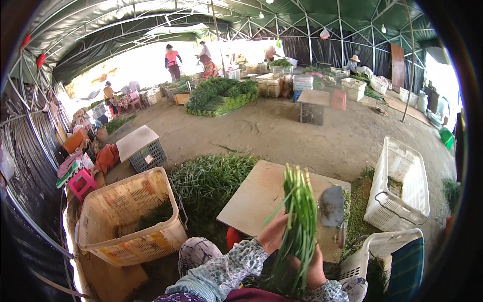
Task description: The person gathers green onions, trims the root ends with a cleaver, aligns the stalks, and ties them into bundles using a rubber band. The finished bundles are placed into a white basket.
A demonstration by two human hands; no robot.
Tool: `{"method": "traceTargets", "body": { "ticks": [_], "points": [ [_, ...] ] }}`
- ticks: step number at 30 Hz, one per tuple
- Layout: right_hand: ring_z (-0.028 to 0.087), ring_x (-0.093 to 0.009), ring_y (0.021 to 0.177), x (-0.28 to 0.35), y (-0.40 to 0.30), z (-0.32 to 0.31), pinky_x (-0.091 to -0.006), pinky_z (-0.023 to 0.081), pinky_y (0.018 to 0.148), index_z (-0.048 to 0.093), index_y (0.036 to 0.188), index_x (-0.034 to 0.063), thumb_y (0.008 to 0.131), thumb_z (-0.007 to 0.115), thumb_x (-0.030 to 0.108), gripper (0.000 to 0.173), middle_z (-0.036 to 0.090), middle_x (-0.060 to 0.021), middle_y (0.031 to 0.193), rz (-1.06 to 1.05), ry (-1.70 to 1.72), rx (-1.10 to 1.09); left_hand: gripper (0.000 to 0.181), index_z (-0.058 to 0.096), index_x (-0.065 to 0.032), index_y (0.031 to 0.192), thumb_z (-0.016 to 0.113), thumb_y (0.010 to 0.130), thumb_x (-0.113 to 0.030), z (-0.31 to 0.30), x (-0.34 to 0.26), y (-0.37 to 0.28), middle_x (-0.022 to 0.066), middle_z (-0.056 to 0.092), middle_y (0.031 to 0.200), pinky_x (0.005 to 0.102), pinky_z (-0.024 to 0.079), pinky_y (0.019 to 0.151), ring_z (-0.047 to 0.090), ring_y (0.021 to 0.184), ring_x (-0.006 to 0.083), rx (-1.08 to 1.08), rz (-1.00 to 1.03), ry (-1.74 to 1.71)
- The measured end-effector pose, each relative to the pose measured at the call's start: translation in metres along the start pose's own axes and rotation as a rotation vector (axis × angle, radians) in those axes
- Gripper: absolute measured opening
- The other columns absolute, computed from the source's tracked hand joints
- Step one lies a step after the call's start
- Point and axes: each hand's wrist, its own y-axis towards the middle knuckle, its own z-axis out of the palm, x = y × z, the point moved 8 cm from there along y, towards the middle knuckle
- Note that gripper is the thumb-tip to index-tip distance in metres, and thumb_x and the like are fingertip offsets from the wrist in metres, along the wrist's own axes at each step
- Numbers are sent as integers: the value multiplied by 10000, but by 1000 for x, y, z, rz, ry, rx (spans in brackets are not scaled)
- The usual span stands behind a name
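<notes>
My left hand (273, 234) and my right hand (316, 270) both grip a bundle of long green stalks (300, 205), possibly chives or scallions. The pale stem ends point up and away from me, and the leaves hang towards my lap. Below the bundle's upper part lies a wooden board (253, 202). A broad-bladed cleaver (331, 207) rests on its right side, handle towards me, with chopped green bits (346, 205) along the board's edge. Some of my right hand's fingers are hidden behind the leaves.
A large heap of greens (213, 181) lies beyond the board. A stained crate (132, 241) stands left; white crates (396, 211) (377, 241) stand right. Trimmings (358, 211) litter the ground. Farther off, several people work near another pile of greens (222, 96).
</notes>
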Motion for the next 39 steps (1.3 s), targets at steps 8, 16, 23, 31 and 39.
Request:
{"method": "traceTargets", "body": {
  "ticks": [8,16,23,31,39],
  "points": [
    [641,-219,1059,10,26,11,-359,516,909,416,1370,-30,743,804,71,744,650,-159,1161,-174,-202,-184,719,385,-63,1458,569,939,-527,-61,6,-15,115,514,1396,389,490,986,575,1180,218,93,-11,-628],
    [634,-407,932,-18,31,48,-439,521,800,111,1454,-168,787,716,219,980,601,-296,1095,-273,-1020,-55,953,392,-3,1405,826,716,-497,-53,-4,-26,156,499,1396,469,413,1084,525,1261,333,-19,-48,342],
    [654,-317,745,21,36,76,-394,521,670,392,1378,-77,794,718,394,818,658,-172,871,-212,-1232,320,475,537,51,1183,601,789,-207,-107,-1,-47,282,605,1224,462,475,1019,606,1137,361,-217,-306,39],
    [636,-268,829,68,89,22,-327,501,734,668,1030,-18,864,733,216,294,646,-140,854,-397,-914,-221,485,562,27,1123,670,724,-226,-114,-2,-48,137,610,1010,444,566,803,675,920,340,-153,-248,-23],
    [668,-232,979,-14,106,-25,-340,532,902,629,1040,-3,1034,493,168,218,705,-139,969,124,353,-290,614,541,52,1178,614,656,-264,-125,9,-52,194,603,1040,449,551,793,660,857,358,-177,-355,-16]
  ]
}}
